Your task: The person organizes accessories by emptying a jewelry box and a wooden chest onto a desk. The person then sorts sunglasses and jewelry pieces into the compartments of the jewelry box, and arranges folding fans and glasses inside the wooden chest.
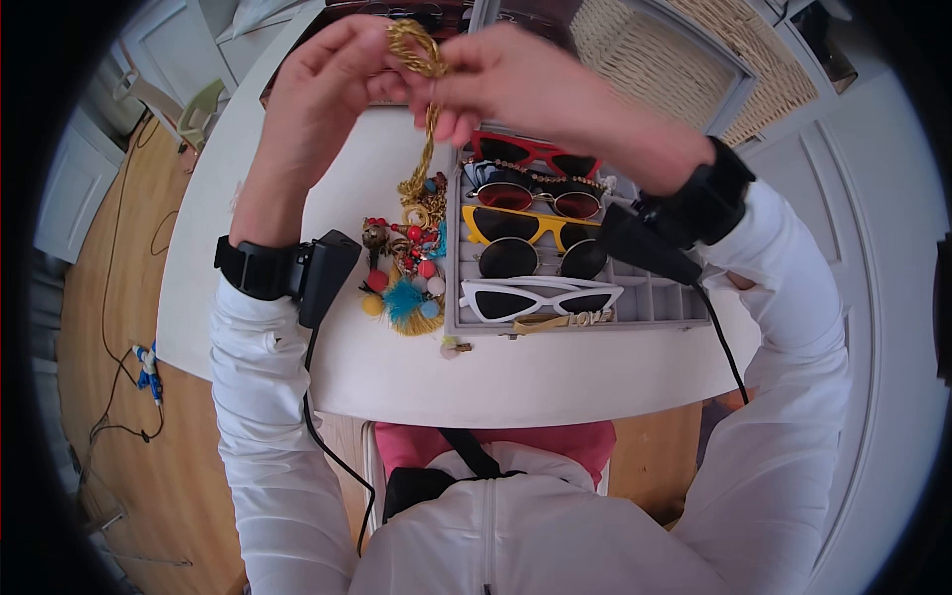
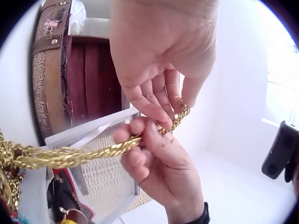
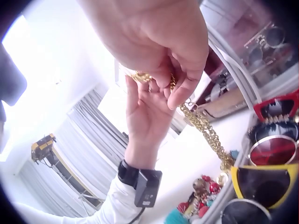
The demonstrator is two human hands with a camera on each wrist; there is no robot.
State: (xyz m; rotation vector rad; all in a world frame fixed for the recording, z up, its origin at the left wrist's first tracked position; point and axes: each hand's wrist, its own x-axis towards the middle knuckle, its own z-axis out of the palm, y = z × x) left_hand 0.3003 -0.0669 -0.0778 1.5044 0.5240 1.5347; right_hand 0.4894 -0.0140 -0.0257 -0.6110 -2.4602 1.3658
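Note:
Both hands are raised over the far side of the table around a gold chain necklace (image 1: 416,50). The right hand (image 1: 516,79) pinches its strands between thumb and fingers. At the chain's upper end, the left hand (image 2: 163,51) holds it with thumb and fingertips. From the right hand the twisted gold strands (image 3: 203,128) hang down to a pile of jewelry (image 1: 412,263) with red, pink and blue beads, a turquoise tuft and yellow pieces. The chain's lower end merges with that pile.
Beside the pile stands a grey compartment box (image 1: 456,297) of sunglasses, with red, yellow (image 1: 516,226) and white (image 1: 540,300) frames. A gold "LOVE" piece (image 1: 565,322) lies at its front edge. Behind is an open brown case (image 2: 46,93) with a dark red lining. Wrist-camera cables hang from both arms.

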